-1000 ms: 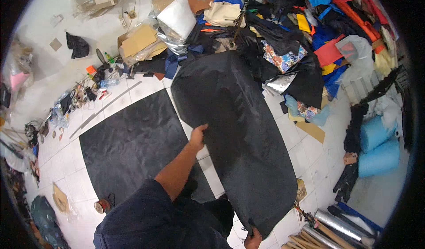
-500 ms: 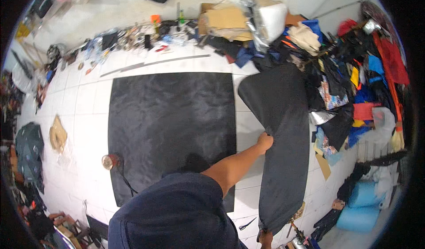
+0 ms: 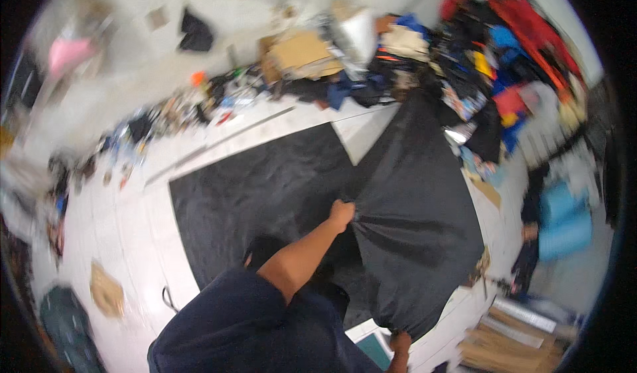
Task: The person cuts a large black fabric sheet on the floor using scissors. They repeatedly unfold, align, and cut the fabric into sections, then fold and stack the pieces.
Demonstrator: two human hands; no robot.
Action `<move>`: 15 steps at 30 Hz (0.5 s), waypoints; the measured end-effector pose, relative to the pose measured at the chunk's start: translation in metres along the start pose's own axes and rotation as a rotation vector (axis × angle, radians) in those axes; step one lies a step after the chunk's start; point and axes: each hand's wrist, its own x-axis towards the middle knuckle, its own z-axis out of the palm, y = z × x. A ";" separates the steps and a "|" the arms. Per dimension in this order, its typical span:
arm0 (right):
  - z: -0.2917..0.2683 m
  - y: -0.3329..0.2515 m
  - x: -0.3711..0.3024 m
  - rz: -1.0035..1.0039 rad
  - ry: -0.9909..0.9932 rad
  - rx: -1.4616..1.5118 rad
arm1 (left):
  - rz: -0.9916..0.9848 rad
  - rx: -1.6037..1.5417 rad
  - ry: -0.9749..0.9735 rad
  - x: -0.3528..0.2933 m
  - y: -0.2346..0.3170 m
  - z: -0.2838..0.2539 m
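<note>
My left hand (image 3: 342, 214) is clenched on a bunched fold in the middle of a large black fabric sheet (image 3: 418, 227), which hangs spread out to the right. At the bottom edge my right hand (image 3: 399, 342) grips that sheet's lower corner. A second black sheet (image 3: 259, 187) lies flat on the white tiled floor (image 3: 133, 240) to the left, and the held sheet overlaps its right edge. My dark blue sleeve and body fill the lower middle.
A heap of coloured fabrics (image 3: 504, 61) and cardboard (image 3: 298, 51) lines the far side. A long thin rod (image 3: 219, 144) lies beyond the flat sheet. Blue rolls (image 3: 564, 220) and stacked cardboard (image 3: 511, 340) sit at the right. Small clutter runs along the left.
The held sheet has spread wider and swung toward the flat sheet, now overlapping its right edge. Both hands keep their hold. The view has shifted and blurred.
</note>
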 end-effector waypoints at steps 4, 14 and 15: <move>0.002 -0.111 -0.042 0.190 0.067 0.161 | -0.023 0.081 0.010 0.011 -0.019 -0.092; 0.016 -0.241 -0.186 0.477 0.102 0.166 | -0.239 0.045 -0.064 -0.072 -0.017 -0.268; 0.006 -0.260 -0.203 0.476 0.150 0.209 | -0.214 0.073 -0.083 -0.076 -0.009 -0.290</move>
